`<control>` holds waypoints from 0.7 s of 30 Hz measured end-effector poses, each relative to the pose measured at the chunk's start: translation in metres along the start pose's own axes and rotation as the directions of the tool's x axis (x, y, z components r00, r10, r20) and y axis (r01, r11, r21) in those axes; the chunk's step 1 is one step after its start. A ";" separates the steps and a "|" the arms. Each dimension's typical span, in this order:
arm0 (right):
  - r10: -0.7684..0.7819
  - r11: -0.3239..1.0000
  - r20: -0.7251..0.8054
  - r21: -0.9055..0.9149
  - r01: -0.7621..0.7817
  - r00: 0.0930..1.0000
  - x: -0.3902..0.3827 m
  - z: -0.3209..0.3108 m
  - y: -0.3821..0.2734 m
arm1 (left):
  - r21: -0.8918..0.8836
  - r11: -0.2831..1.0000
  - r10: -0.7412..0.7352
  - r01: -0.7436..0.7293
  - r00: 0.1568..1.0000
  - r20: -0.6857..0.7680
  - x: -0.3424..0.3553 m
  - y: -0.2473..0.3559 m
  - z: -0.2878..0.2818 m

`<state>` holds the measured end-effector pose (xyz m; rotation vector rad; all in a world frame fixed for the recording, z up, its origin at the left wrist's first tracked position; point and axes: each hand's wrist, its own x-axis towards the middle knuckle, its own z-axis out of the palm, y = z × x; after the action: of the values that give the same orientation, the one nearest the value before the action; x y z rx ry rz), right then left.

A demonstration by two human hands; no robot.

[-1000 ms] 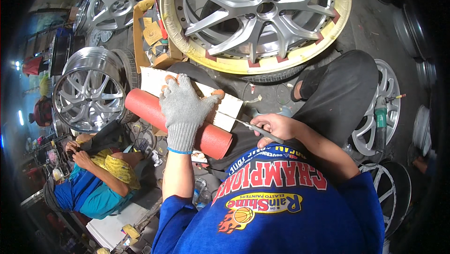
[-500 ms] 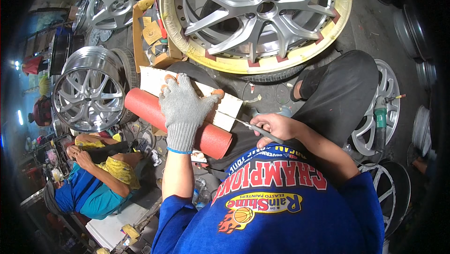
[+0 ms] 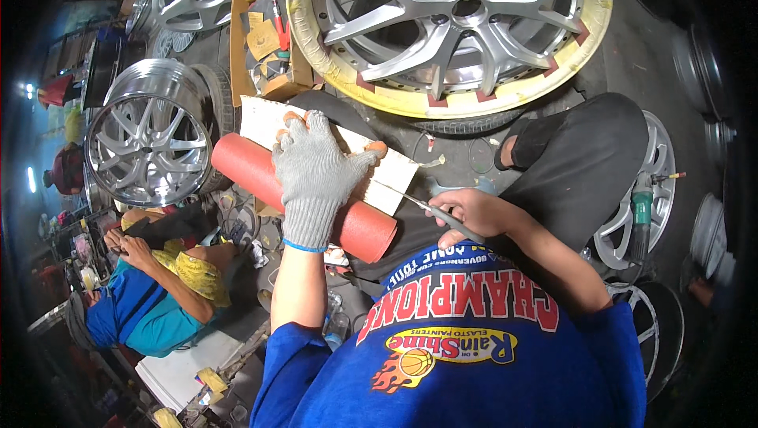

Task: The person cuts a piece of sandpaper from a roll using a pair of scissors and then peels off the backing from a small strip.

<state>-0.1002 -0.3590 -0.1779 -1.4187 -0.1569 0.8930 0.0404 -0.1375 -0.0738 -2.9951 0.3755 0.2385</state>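
Observation:
My left hand (image 3: 314, 179), in a grey knit glove with orange fingertips, lies across a red roll of what looks like sandpaper (image 3: 246, 166). Its fingers are spread over a flat cream sheet (image 3: 260, 118) on the far side of the roll, and the thumb points right. Whether roll and sheet are one piece, I cannot tell. In my bare right hand (image 3: 472, 215) are grey-handled scissors (image 3: 444, 216). Their narrow metal tip meets the sheet's right edge, where a thin line runs inward. My fingers hide part of the handles.
A large silver wheel rim (image 3: 466, 9) with yellow-taped edge stands ahead. Left of it is a cardboard box (image 3: 241, 49) of tools. Another rim (image 3: 146, 152) and a seated person (image 3: 158, 294) are on the left. A green power tool (image 3: 641, 207) lies on a rim at right.
The view has shifted slightly, so the big rim sits higher and farther right. My left hand keeps its place on the roll and sheet, and the scissors stay at the sheet's edge.

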 end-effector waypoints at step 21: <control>0.068 0.986 -0.028 0.153 -0.063 0.997 -0.003 0.005 -0.006 | 0.026 1.000 -0.005 0.006 0.998 -0.067 0.001 -0.002 0.005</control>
<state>-0.1029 -0.3562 -0.1705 -1.3017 -0.0163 0.9157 0.0409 -0.1354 -0.0782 -2.9836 0.3738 0.1320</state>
